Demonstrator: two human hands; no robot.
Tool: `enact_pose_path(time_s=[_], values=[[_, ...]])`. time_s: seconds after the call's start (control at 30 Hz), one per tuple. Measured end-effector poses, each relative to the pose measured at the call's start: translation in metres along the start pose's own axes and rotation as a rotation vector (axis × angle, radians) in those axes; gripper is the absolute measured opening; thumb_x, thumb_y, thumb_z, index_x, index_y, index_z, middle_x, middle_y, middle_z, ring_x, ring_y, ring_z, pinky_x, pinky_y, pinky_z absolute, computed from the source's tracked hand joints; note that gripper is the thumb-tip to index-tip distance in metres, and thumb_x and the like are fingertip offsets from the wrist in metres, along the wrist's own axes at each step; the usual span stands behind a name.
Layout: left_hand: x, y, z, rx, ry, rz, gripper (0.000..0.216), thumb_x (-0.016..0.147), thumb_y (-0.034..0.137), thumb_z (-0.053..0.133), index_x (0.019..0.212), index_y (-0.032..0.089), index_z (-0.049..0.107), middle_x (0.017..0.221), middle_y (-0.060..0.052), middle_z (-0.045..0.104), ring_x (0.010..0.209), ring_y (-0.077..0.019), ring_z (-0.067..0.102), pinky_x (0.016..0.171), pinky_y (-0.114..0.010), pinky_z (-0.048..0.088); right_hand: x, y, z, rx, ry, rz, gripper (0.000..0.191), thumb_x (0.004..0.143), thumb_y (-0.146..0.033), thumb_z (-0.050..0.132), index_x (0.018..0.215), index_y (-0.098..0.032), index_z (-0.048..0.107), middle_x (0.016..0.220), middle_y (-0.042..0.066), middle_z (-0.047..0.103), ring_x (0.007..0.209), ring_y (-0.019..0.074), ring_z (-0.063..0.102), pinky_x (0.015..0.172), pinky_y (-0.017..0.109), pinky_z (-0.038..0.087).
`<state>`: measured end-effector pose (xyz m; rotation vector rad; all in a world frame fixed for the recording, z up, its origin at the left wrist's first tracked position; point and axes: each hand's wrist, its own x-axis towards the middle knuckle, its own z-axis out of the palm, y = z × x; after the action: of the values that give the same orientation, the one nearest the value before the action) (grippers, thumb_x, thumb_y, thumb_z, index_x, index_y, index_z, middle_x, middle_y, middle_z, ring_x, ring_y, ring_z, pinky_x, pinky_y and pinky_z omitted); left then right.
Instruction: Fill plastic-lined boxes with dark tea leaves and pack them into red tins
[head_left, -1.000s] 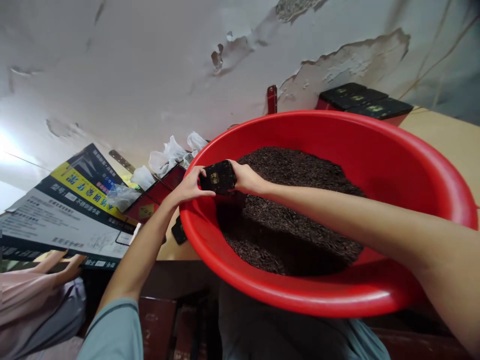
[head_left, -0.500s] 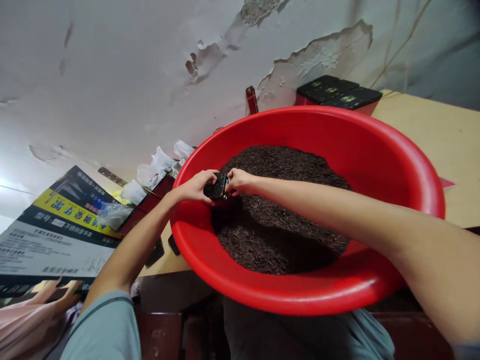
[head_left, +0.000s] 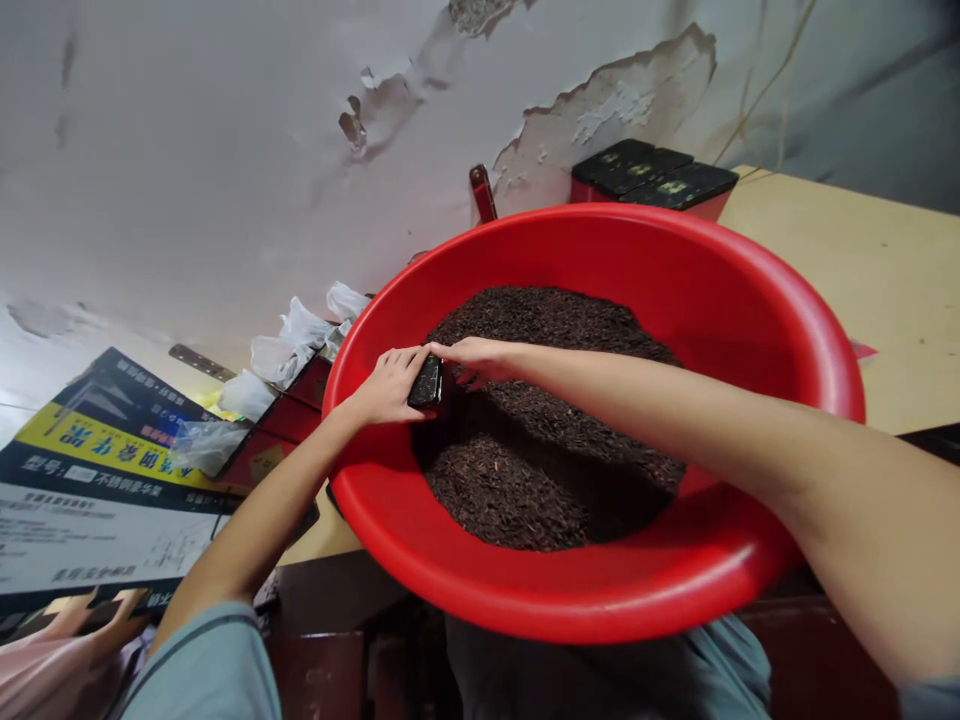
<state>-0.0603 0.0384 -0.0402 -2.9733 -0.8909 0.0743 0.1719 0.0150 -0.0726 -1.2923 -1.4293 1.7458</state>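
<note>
A small dark tin [head_left: 427, 383] with a worn black top is tilted above the left part of a big red basin [head_left: 757, 290]. My left hand [head_left: 388, 387] is closed round its left side, fingers over the far edge and thumb at the near edge. My right hand [head_left: 478, 358] reaches across the basin, and its fingertips press on the tin's upper right edge; the other fingers curl beneath and are partly hidden. Under both hands lies a heap of dark brown, dry bits like loose tea leaves [head_left: 517, 480].
Red boxes with black lids [head_left: 652, 175] stand behind the basin on a pale wooden table [head_left: 900, 270]. To the left are white plastic bags [head_left: 289, 345] and a large printed sheet [head_left: 97, 490], with another person's hands [head_left: 82, 615] below it. A peeling wall [head_left: 225, 200] rises behind.
The tin has turned in my hands, so less of its black top shows. My right fingers have shifted from its right end to its upper edge. The view has swung slightly right.
</note>
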Motion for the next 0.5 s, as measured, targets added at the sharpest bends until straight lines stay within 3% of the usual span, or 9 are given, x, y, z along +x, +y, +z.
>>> enact_pose_path(time_s=[0.1, 0.3, 0.5], values=[[0.002, 0.000, 0.001, 0.033, -0.021, 0.004, 0.112, 0.073, 0.058, 0.080, 0.159, 0.008, 0.029, 0.154, -0.030, 0.044, 0.142, -0.0455, 0.043, 0.118, -0.062, 0.031, 0.003, 0.000, 0.013, -0.062, 0.149, -0.007, 0.048, 0.096, -0.065, 0.059, 0.107, -0.019, 0.066, 0.105, 0.008, 0.071, 0.081, 0.0149, 0.062, 0.062, 0.021, 0.046], [0.002, -0.002, 0.006, 0.036, 0.006, -0.023, 0.114, 0.072, 0.063, 0.078, 0.160, 0.008, 0.030, 0.154, -0.029, 0.045, 0.141, -0.0464, 0.044, 0.117, -0.063, 0.031, 0.013, 0.003, 0.017, -0.084, 0.180, -0.078, 0.037, 0.103, -0.049, 0.054, 0.086, -0.017, 0.063, 0.063, -0.002, 0.051, 0.052, 0.0092, 0.040, 0.050, 0.023, 0.034], [-0.006, 0.007, 0.016, 0.091, 0.097, -0.045, 0.108, 0.075, 0.065, 0.074, 0.157, 0.007, 0.036, 0.154, -0.029, 0.048, 0.142, -0.0449, 0.046, 0.122, -0.063, 0.025, 0.011, -0.003, 0.030, -0.224, 0.308, -0.081, 0.040, 0.103, -0.047, 0.053, 0.079, -0.017, 0.064, 0.065, 0.002, 0.057, 0.056, 0.0132, 0.048, 0.059, 0.027, 0.040]])
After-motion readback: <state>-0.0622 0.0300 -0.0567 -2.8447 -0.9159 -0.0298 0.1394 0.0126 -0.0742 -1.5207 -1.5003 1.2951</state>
